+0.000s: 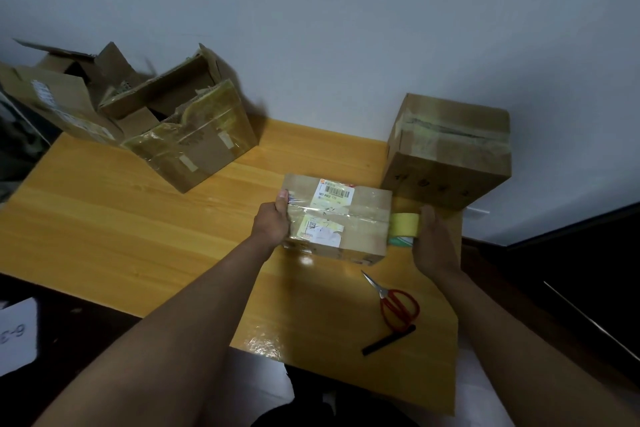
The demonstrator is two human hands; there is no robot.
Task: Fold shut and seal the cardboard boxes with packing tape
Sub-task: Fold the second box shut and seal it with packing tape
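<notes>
I am looking down over a yellow wooden table (138, 218) where a small flat cardboard box (337, 218) is lying closed near the middle, its top carrying white shipping labels and a shiny strip of clear tape running across it from left to right. My left hand (272, 224) is gripping the left end of this box, thumb lying on the top over the tape and the other fingers curling down the side out of sight. My right hand (434, 243) is holding a yellowish roll of packing tape (405, 225) right against the right end of the box, the fingers wrapping round the far side of the roll; I cannot tell whether the strip on the box is joining the roll. A taller sealed box (450, 152) is standing against the wall at the back right, just behind the roll, with tape over its top seam. At the back left, two open boxes (138, 114) with raised flaps and torn tape are sitting side by side, touching each other. Red-handled scissors (394, 303) are lying near the right forearm, blades pointing toward the small box, and a short black stick-like object (388, 340) is resting just beside the handles. A white sheet with printed digits (15, 333) is showing at the lower left, off the table.
</notes>
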